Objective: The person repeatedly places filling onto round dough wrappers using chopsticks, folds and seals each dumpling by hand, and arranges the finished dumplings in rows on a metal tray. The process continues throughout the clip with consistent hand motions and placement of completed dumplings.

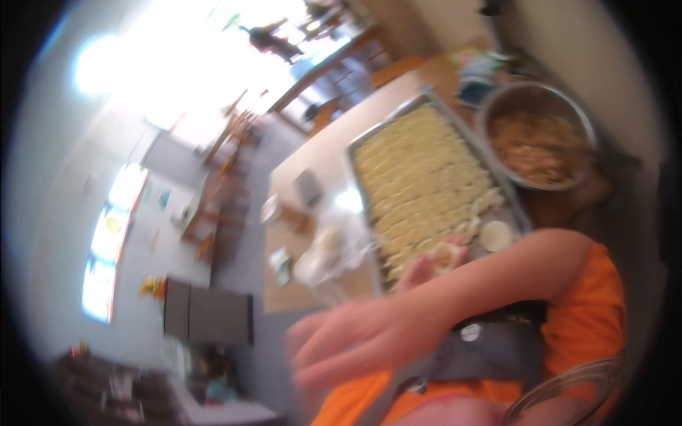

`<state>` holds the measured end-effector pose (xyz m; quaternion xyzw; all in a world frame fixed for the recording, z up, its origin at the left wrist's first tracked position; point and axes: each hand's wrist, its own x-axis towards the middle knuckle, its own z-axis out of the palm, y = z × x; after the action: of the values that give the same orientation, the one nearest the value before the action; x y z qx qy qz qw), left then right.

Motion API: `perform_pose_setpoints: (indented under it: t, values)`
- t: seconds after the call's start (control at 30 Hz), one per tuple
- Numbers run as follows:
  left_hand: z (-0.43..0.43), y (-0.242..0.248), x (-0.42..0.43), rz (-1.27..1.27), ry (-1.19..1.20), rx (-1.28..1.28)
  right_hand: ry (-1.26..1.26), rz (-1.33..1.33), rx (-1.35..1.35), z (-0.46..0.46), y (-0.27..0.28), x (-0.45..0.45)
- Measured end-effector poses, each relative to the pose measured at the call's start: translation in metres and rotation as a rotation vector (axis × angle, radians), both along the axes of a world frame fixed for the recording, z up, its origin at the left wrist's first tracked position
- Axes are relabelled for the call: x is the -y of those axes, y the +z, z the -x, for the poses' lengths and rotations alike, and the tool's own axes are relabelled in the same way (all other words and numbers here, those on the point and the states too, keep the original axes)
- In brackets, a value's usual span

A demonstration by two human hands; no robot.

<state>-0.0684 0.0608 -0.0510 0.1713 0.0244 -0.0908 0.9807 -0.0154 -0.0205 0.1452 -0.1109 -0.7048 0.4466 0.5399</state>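
Note:
My left hand [421,269] holds a round dough wrapper [443,256] with brown filling at its middle, over the near edge of a metal tray [516,210]. My right forearm crosses in front of it, partly hiding the hand. My right hand [346,338], blurred by motion, hangs in the air beyond the tray; its fingers look loosely apart and no object shows in it. Rows of pale shaped dough pieces [421,170] cover most of the tray. Beside them lies one flat dough round [496,236]. A metal bowl [587,120] of brownish filling [533,146] stands alongside, with a dark utensil across it.
On the table [287,295] are a clear plastic bag [330,255] with something pale inside, a small grey block [308,187] and small packages [281,264]. A blue container [474,90] stands by the bowl. Farther off are a grey cabinet [213,311] and wooden furniture.

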Motion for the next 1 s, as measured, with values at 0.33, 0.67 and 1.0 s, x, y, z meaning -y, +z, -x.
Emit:
perform_pose_setpoints:
  t: [0.33, 0.67, 1.0]
  values:
    - [0.006, 0.006, 0.001, -0.05, 0.01, -0.015, 0.4, -0.138, -0.082, 0.167, 0.02, -0.058]
    - [0.013, 0.009, -0.004, -0.08, 0.084, -0.004, 0.541, -0.121, -0.016, 0.232, 0.024, -0.038]
    - [0.019, 0.013, -0.003, -0.09, 0.126, 0.008, 0.584, -0.105, 0.026, 0.264, 0.022, -0.015]
